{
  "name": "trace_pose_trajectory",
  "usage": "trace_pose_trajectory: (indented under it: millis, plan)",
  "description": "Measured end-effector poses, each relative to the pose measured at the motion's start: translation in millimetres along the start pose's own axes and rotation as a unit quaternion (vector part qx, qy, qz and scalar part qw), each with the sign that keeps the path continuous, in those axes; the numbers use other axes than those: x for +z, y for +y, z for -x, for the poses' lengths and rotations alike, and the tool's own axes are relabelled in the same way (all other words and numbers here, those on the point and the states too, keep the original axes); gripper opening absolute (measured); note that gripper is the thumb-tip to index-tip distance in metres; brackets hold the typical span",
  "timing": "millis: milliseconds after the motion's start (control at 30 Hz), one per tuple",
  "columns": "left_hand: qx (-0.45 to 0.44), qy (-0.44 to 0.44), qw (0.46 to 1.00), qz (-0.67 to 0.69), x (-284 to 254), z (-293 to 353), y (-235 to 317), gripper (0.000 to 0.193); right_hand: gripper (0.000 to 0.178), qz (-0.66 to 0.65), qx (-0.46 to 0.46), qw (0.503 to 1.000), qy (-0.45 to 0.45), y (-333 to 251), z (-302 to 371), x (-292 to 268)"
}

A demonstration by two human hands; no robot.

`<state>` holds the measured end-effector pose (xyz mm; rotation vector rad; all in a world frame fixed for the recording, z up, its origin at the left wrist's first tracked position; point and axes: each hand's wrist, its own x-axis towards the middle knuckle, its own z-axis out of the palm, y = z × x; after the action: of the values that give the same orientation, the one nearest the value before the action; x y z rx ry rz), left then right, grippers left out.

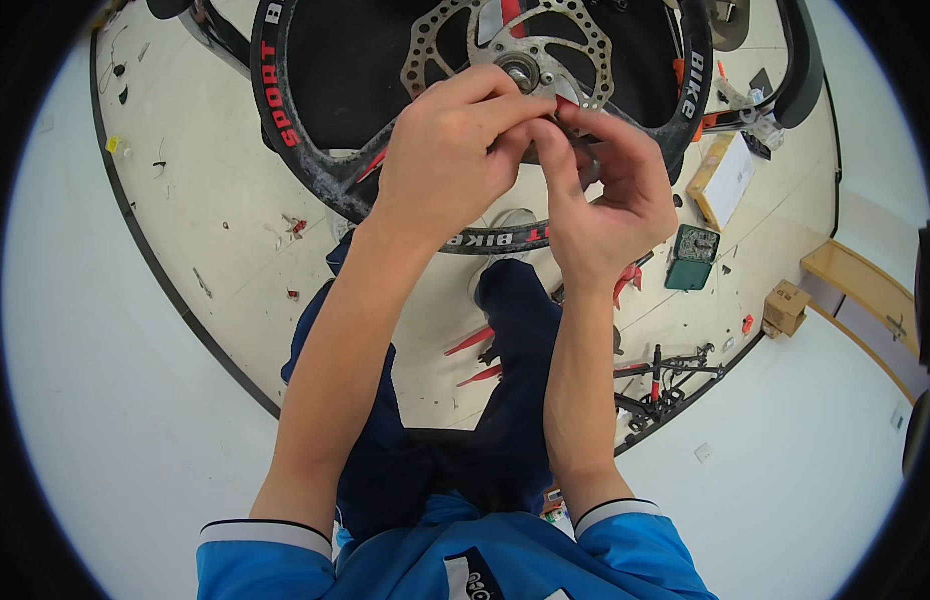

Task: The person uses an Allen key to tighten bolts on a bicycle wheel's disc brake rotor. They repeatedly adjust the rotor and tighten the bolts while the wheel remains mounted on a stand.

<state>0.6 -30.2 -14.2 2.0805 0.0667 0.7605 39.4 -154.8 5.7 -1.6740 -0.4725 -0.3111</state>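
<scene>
A black bicycle wheel (335, 180) with a few broad spokes and red and white lettering stands in front of me at the top of the view. A silver brake disc (425, 50) full of holes sits at its middle, around the hub axle (520, 70). My left hand (445, 150) is closed in a pinch just below the axle, over the disc's lower edge. Fingertip to fingertip with it, my right hand (615, 190) is curled and closed too. Something small and greyish shows among the right fingers; its kind is hidden. What the left fingertips pinch is covered.
Around the wheel, small loose parts (295, 225) are scattered on the pale floor. To the right lie an open green tool case (691, 258), a white-topped box (723, 180) and a black bicycle frame (665, 385). A cardboard box (785, 307) stands by the wall. Red pieces (475, 342) lie between my legs.
</scene>
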Motion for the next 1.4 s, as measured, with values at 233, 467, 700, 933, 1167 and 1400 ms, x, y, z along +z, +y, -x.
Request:
trace_pose_trajectory:
  millis: [233, 467, 700, 933, 1167, 1400]
  plan:
    - [0.001, -0.010, 1.000, -0.025, -0.1, -2.4, 4.2, 0.023, 0.017, 0.031, 0.024, 0.999, 0.000, 0.1, 3.1, -6.7]
    - [-0.023, 0.005, 1.000, 0.011, 0.8, -2.9, 4.1, 0.020, 0.017, 0.020, 0.005, 1.000, -0.018, 3.0, 2.7, -9.2]
    - [-0.028, 0.066, 0.997, 0.043, -11.9, -11.7, 6.0, 0.007, 0.012, 0.049, 0.030, 0.997, 0.047, 9.2, -11.5, -36.8]
    - [-0.096, 0.144, 0.980, 0.098, -8.7, -9.7, -10.0, 0.004, 0.013, 0.174, 0.022, 0.975, -0.134, 12.5, -3.6, -27.6]
    - [-0.067, 0.112, 0.990, 0.050, -11.1, -12.6, -3.4, 0.004, 0.012, 0.173, 0.011, 0.977, -0.127, 12.9, -5.1, -20.5]
    - [-0.069, 0.091, 0.993, 0.038, -13.6, -10.7, 2.1, 0.005, 0.013, 0.167, -0.010, 0.978, -0.127, 21.1, -1.7, -21.4]
